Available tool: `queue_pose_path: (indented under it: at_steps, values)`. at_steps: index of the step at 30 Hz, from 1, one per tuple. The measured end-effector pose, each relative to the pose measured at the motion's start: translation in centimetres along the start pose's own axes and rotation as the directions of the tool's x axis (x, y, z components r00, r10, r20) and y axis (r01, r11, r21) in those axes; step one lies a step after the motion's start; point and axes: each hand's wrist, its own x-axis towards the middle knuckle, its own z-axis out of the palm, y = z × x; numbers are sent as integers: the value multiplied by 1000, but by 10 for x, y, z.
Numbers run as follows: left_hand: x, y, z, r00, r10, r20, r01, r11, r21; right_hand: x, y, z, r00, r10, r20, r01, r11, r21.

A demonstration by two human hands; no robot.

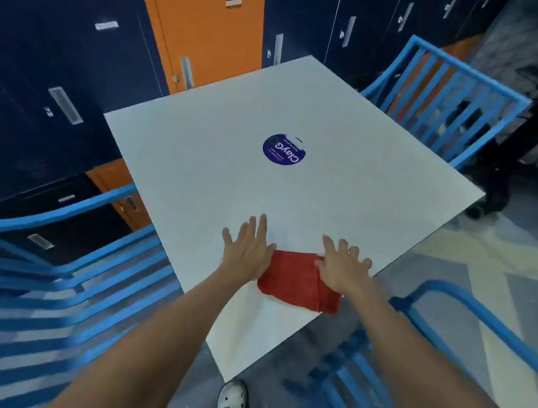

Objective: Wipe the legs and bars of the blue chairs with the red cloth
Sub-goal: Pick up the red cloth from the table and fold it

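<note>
Cloth [297,285] apparently pressed by right hand [342,271]

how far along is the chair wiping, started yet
Done: nothing visible. In hand: the left hand and right hand lie open on the red cloth, which is on the table. Left: legs and bars of all three blue chairs, none being touched.

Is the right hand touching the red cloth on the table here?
Touching. The head view shows the right hand lying flat, fingers spread, over the upper right corner of the red cloth on the white table, with no gap visible.
</note>
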Motion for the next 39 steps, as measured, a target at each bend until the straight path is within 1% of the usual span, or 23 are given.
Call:
queue_pose_path:
  at_steps: [1,3,5,7,11,14,16,18,20,22,24,26,28,31,34,36,39]
  values:
    - [0,4,5,998,-46,31,47,998,-34,-2,-1,5,996,79,37,-81,996,34]
    - [4,11,18,993,-97,66,104,988,-116,-1,-2,20,983,175,63,-182,973,141]
    - [7,19,30,991,-106,88,119,981,-155,0,-5,34,971,235,40,-238,948,212]
    - [8,24,32,990,-123,73,133,978,-159,1,-13,40,960,280,-24,-264,929,258]
    - [13,28,32,987,-155,51,162,970,-182,2,-22,44,941,334,-64,-301,905,300]
    - [16,27,36,993,-103,63,112,982,-154,0,-19,45,934,350,-66,-314,896,313]
    - [16,28,39,995,-63,73,73,986,-149,-2,-15,46,939,333,-85,-288,898,333]
    - [15,29,39,996,-25,84,40,981,-190,-4,-9,48,943,319,-96,-264,890,373]
    - [11,31,39,995,31,92,-1,950,-311,-7,-2,51,947,311,-85,-240,856,458]
    - [4,36,37,989,80,124,-10,875,-484,-16,8,54,946,315,-78,-218,795,566]
    - [-6,44,31,977,99,190,34,804,-593,-29,17,57,938,335,-86,-191,709,679]
    - [-20,53,28,966,127,223,46,769,-637,-48,25,57,927,366,-76,-181,616,767]
    - [-41,65,26,964,157,216,33,732,-681,-69,33,59,914,399,-71,-174,544,821]
    - [-88,85,35,956,212,202,0,690,-724,-113,49,69,918,391,-66,-127,447,886]
    - [-137,101,51,951,256,174,-29,635,-772,-154,65,92,917,397,-44,-80,290,954]
    - [-172,109,67,945,281,171,-32,595,-803,-180,77,114,910,414,5,-82,170,982]
    - [-221,114,101,920,333,209,1,530,-848,-225,93,156,898,413,151,-147,-41,988]
